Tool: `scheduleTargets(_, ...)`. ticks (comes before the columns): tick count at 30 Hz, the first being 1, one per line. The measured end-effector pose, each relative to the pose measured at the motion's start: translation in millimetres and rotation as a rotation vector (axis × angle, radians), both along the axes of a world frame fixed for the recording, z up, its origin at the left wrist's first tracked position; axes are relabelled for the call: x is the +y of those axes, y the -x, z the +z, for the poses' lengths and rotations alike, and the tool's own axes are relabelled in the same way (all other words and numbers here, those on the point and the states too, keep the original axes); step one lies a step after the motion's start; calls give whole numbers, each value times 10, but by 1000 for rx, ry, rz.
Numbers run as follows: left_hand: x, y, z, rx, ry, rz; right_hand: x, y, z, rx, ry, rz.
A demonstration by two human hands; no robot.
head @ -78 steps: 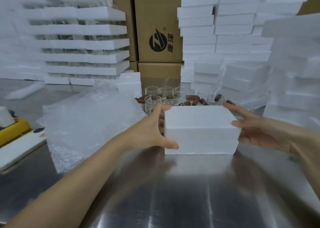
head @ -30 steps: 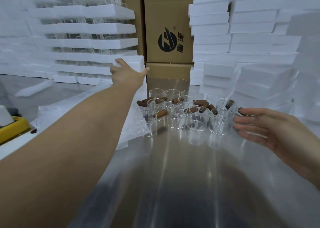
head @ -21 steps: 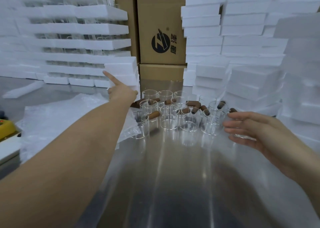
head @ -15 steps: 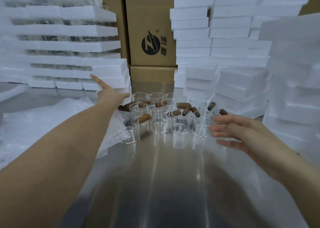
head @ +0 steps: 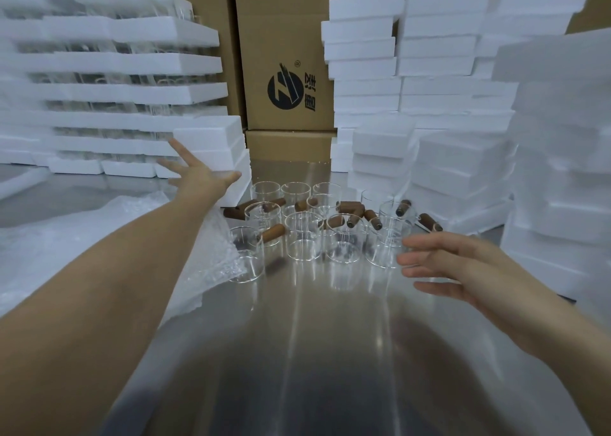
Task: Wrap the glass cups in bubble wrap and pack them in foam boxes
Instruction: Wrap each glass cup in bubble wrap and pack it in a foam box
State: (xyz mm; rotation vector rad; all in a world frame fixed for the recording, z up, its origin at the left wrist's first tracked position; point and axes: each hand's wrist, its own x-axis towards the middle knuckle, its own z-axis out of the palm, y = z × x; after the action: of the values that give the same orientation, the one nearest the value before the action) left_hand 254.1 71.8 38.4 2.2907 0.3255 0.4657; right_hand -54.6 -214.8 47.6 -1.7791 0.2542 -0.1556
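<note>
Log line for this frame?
left hand: open, at foam box | right hand: open, beside glass cups | cups unwrapped on steel table

Stacked cardboard cartons (head: 284, 55) rise beyond the shiny steel table (head: 314, 353).

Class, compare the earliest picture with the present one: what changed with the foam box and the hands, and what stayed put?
The foam box, earlier held by both hands near the front, now sits on the short stack at back left; the left hand, fingers spread, no longer grips it. The right hand let go and hovers open by the glass cups. Cups, bubble wrap and foam stacks stayed.
</note>
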Motion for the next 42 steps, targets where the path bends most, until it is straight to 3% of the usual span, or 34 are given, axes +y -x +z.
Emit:
scheduleTargets(7,55,-64,60,-163,-25,-102,4,5,3,18,13,8)
scheduleTargets(19,186,-243,92,-110,62,-112,15,13,16,61,44,9)
scheduleTargets(24,163,-237,104,-160,6,-112,13,11,8,62,40,16)
scheduleTargets(32,121,-133,184,-80,-41,-91,-14,-13,-30,64,44,60)
scheduleTargets(36,-252,-18,419,-346,-197,23,33,-91,-172,2,-12,-7)
scheduleTargets(39,-873,116,623,-410,-220,-183,70,-174,-328,-77,-69,-87)
scheduleTargets(42,-1502,294,682,-279,-222,-545,18,-215,-424,-102,-68,-133)
